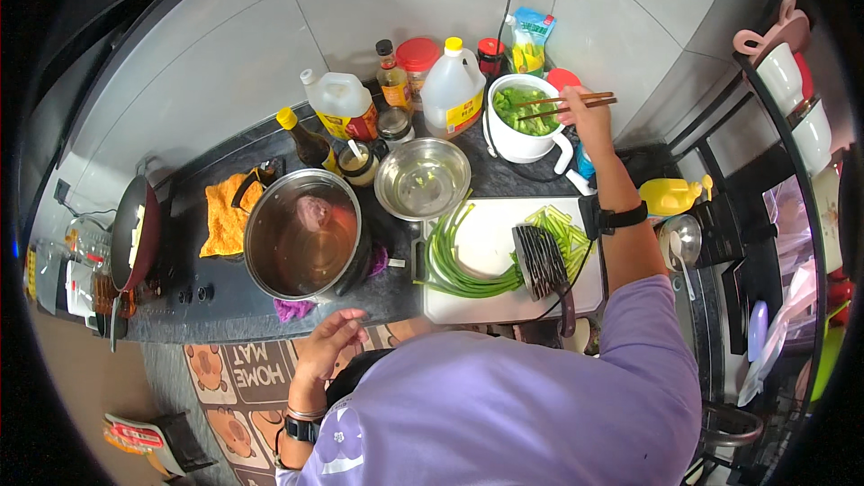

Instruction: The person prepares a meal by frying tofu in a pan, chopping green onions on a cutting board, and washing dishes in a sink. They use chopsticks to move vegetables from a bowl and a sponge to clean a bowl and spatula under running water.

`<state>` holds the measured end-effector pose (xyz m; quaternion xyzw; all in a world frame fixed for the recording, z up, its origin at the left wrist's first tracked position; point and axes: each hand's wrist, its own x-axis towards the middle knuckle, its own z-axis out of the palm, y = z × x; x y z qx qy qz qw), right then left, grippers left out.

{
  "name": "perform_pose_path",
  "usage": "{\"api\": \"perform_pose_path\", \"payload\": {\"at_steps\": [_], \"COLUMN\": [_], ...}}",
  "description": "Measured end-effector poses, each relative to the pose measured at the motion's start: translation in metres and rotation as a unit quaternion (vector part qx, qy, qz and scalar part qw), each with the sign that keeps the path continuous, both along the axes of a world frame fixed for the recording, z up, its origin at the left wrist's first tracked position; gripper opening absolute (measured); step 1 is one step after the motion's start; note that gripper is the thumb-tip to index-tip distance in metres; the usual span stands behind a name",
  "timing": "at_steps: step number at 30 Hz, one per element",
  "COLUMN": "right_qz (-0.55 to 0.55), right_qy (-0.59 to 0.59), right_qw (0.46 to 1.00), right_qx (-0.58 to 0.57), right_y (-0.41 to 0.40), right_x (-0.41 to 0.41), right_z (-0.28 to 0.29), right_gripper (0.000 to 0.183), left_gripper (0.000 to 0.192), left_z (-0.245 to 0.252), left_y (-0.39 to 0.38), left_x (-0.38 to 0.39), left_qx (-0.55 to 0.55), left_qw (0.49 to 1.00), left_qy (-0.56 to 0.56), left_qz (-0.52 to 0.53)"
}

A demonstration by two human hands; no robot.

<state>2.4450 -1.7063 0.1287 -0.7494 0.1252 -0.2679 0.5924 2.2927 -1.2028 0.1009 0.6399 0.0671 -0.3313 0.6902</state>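
Observation:
My right hand [579, 115] grips a pair of wooden chopsticks [594, 100], whose tips reach into green leafy vegetables [523, 106] in a white electric pot [516, 142]. My left hand [332, 344], empty with its fingers loosely apart, hangs by the counter's front edge. Near it stands a large steel pot [253, 263] of reddish liquid with a piece of meat [314, 212] inside. A steel bowl [422, 179] of clear liquid lies between the two pots. On a white cutting board [486, 310] are long green stalks [442, 260], cut stalk pieces [563, 229] and a slotted-pattern cleaver [538, 263].
Plastic jugs [452, 88], a yellow-capped bottle [307, 138] and jars line the wall. An orange cloth [226, 216] lies left of the steel pot. A frying pan [137, 236] is at the far left. Right of my forearm are a yellow bottle [668, 196] and a metal bowl with a spoon.

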Motion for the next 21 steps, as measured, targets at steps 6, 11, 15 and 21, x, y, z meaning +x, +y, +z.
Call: {"api": "perform_pose_path", "payload": {"at_steps": [6,11,15,21], "right_qz": [0.039,-0.021,-0.100,-0.094], "right_qy": [0.098,-0.023,-0.019,0.028], "right_qw": [0.993,0.999,0.988,0.991], "right_qx": [-0.050,0.044,-0.117,-0.096], "right_y": [-0.001,-0.006,-0.031,-0.036], "right_x": [0.012,-0.005,-0.024,-0.006], "right_z": [-0.053,-0.032,-0.022,-0.077], "right_gripper": [0.023,0.021,0.018,0.018], "left_gripper": [0.027,0.037,0.041,0.039], "left_z": [0.002,-0.045,-0.047,-0.046], "left_y": [-0.043,-0.079,-0.113,-0.140], "left_x": [0.036,0.049,0.052,0.052], "left_qx": [0.010,-0.058,-0.018,-0.003], "left_qw": [0.992,0.961,0.935,0.923], "left_qy": [-0.007,0.007,-0.002,0.014], "left_qz": [-0.129,-0.271,-0.354,-0.385]}}
